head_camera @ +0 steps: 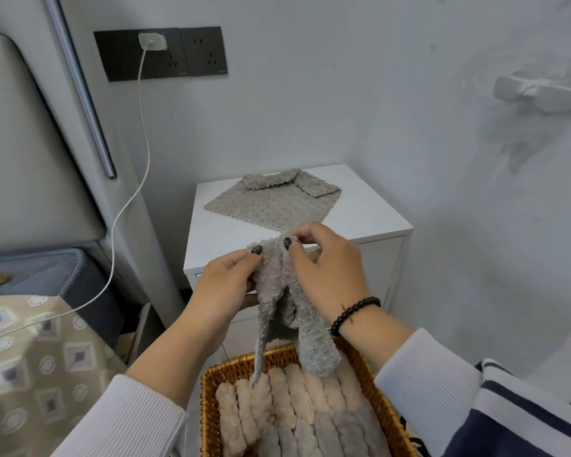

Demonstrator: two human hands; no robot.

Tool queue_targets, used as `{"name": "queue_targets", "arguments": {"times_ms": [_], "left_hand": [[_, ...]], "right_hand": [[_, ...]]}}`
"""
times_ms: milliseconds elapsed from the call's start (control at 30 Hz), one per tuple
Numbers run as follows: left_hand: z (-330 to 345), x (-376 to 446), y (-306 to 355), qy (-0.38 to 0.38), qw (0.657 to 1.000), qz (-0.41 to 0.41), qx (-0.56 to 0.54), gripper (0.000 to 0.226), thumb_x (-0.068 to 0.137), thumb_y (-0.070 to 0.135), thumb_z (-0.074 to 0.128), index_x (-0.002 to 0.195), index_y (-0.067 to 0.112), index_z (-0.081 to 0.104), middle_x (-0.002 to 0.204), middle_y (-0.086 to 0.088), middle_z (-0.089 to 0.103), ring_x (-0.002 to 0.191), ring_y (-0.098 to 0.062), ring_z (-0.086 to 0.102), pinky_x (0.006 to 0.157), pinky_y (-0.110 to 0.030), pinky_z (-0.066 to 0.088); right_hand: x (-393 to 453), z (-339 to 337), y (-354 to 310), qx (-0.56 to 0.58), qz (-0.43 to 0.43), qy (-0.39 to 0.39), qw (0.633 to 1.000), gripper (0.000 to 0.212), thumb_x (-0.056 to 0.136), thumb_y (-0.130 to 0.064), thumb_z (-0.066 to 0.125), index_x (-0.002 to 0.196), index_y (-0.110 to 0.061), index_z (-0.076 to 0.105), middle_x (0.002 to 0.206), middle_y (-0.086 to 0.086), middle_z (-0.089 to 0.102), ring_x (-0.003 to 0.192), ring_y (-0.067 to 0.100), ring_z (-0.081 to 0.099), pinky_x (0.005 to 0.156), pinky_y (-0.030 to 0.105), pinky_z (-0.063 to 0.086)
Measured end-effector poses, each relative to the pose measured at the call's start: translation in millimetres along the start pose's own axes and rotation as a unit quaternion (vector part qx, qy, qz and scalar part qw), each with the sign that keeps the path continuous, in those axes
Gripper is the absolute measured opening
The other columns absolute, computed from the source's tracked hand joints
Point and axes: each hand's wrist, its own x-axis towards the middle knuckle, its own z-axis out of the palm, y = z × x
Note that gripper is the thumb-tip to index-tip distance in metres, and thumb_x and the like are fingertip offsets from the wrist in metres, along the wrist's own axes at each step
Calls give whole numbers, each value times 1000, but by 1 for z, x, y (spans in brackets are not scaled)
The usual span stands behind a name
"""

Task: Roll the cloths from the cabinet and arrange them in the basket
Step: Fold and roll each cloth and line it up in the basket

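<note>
Your left hand point(226, 280) and right hand point(323, 268) pinch a fluffy grey cloth point(285, 308) | above near wicker basket point(208, 407) | roll tightly, edges aligned.

Fluffy, nubbly grey cloth point(285, 301) there; the basket point(211, 420) was glossy woven wicker, and the cabinet point(370, 206) top smooth, matt white.

A white charger point(152, 41) sits plugged into the black wall socket panel point(160, 53), its cable point(138, 179) trailing down (loosely curved) across a patterned bedspread point(33, 361). A white hook point(538, 94) clings to the wall.
</note>
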Motion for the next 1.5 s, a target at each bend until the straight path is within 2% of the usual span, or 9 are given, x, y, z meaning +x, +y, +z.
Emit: {"name": "queue_targets", "arguments": {"times_ms": [300,633,733,867,967,1067,1167,1300,1500], "left_hand": [[1,-4,6,-35,999,15,-3,38,103,22,47,84,20,80,75,0,71,64,-9,65,60,-22,53],[-7,-4,8,-28,998,0,-50,40,101,29,46,83,21,80,88,-5,75,72,-13,67,63,-26,54],[-9,-3,8,-46,997,5,-55,33,98,32,53,83,22,80,91,-6,76,77,-14,70,65,-27,55],[-8,-3,4,-27,999,37,-14,27,97,15,56,78,20,76,60,6,64,53,-6,58,53,-20,48],[-7,-3,4,-14,999,39,-7,27,99,11,52,79,15,71,58,7,62,52,-5,56,55,-22,47],[-7,-3,7,-20,999,43,-20,31,99,8,50,81,19,73,72,3,70,62,-7,62,64,-26,49],[-8,-2,9,-27,998,46,-39,24,98,7,49,92,14,71,86,-1,74,75,-12,66,70,-29,50],[-13,-3,9,-25,998,53,-34,25,99,7,48,97,16,71,88,1,75,78,-10,70,63,-24,54],[-29,7,-2,39,993,61,90,19,101,12,48,105,1,63,91,-18,65,81,-25,57,75,-39,44]], "right_hand": [[-5,16,-12,21,-35,-7,999,14,89,-17,64,97,-21,73,93,-5,58,83,-1,56,76,4,43],[-11,16,-20,27,-68,-49,996,35,81,-3,60,109,-20,73,89,-7,65,84,4,59,83,10,47],[-10,14,-18,59,-35,-84,994,44,82,5,53,112,-22,71,92,-13,65,89,-1,59,84,10,48],[-4,6,-17,202,72,-111,970,46,83,13,49,100,-24,69,80,-12,69,74,3,66,66,24,57],[6,-6,-14,220,110,-37,969,41,83,11,52,95,-25,65,82,-9,69,68,6,67,62,25,57],[19,-17,2,139,158,35,977,31,84,-1,61,100,-27,63,96,-9,66,84,8,65,80,37,58],[27,-24,17,129,288,-59,947,29,85,-25,69,110,-13,64,110,6,65,104,25,61,87,35,51],[22,-23,24,226,360,-247,871,19,89,-34,62,81,-17,61,76,-1,63,72,16,58,71,31,41],[22,-26,21,122,173,-121,970,20,85,-21,72,74,-5,67,81,26,67,72,24,60,80,48,54]]}}
